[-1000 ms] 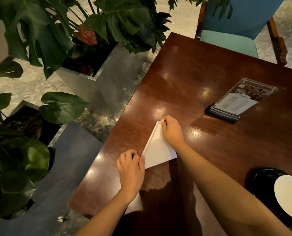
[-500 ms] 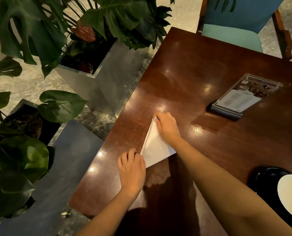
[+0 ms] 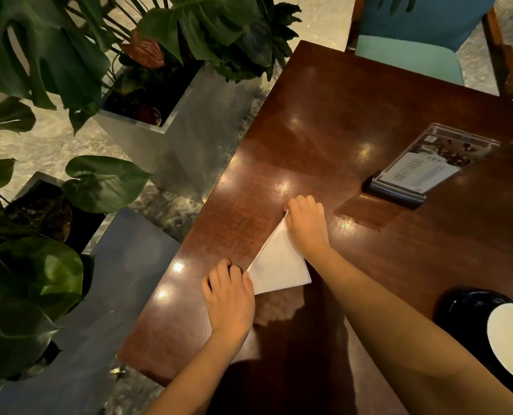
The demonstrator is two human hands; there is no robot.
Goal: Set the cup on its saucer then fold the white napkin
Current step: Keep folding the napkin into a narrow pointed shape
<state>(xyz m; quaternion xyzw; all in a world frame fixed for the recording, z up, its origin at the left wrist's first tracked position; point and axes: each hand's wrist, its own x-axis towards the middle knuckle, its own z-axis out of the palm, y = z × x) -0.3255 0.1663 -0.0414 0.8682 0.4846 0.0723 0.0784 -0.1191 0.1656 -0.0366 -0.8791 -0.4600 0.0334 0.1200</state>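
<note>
— Where does the white napkin (image 3: 279,263) lie?

— Flat on the wooden bench (image 3: 354,121), folded to a triangle. Its long folded edge runs diagonally, from the near-left corner up to the far tip.

— And the hands?

— One at each end of that edge. The left hand (image 3: 229,298) sits palm down, fingers curled, thumb pinning the near-left corner. The right hand (image 3: 307,224) lies flattish over the far tip and the right side, pressing, not pinching. The right is nearer the tip, so I judge the next crease or fold-over would start there.

— The cup?

— The white cup (image 3: 512,342) stands on the dark saucer (image 3: 465,307) at the right edge, well apart from the napkin; that step looks done.

— Anything different from a second ago?

— The right hand has slid further along the fold toward the tip, covering more cloth. The left has hardly moved.
</note>
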